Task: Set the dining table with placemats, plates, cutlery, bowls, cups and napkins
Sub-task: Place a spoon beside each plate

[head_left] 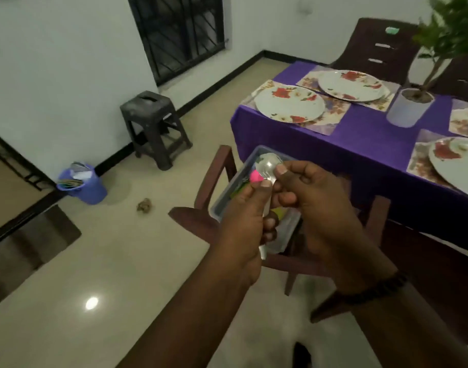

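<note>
Surface (365,134), purple-clothed: four placemats (333,112) laid along its edges, each visible one bearing a plate (288,107); no cutlery, bowls, cups or napkins yet shown there. Bin (227,200) on a chair seat off the surface's near-left corner holds further items, blurred. Left hand (243,216) grips the spoons (268,167) by their handles; right hand (315,205) pinches a bowl end.

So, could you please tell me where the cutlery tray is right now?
In the head view, the cutlery tray sits on the brown chair at centre frame, just left of the purple-clothed table, partly hidden behind both hands.
</note>
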